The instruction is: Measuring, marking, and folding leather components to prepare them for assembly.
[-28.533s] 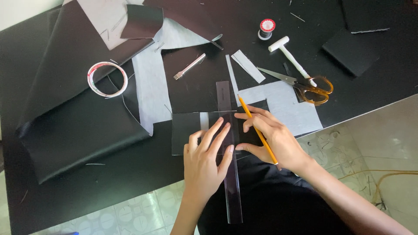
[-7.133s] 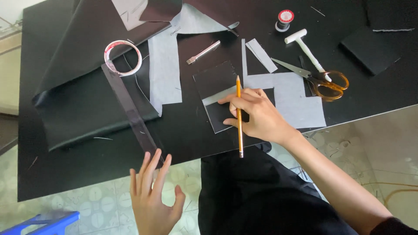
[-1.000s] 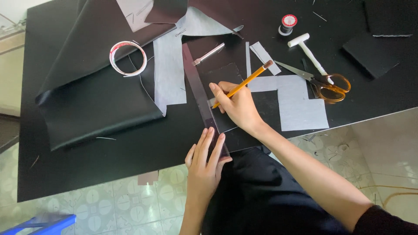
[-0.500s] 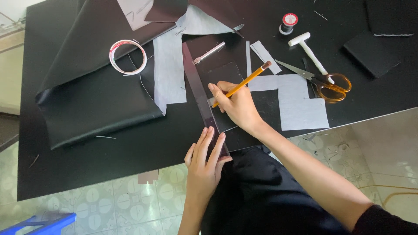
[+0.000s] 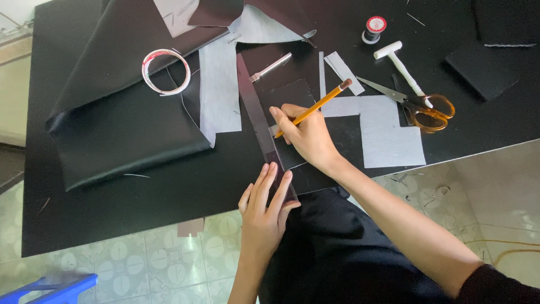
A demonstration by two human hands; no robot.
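Left hand (image 5: 263, 209) flat on ruler (image 5: 260, 121); right hand's (image 5: 306, 135) fingers hold pencil (image 5: 315, 106) on dark piece (image 5: 292, 98); marking underway, uncut.

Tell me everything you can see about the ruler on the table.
The ruler is a long, narrow strip of dark, see-through plastic, lying flat on the black table. It runs slantwise from near the grey fabric piece down to the table's near edge. The left hand presses its fingers flat on the near end. The right hand holds a yellow pencil with the tip at the ruler's right edge, over a dark square piece.
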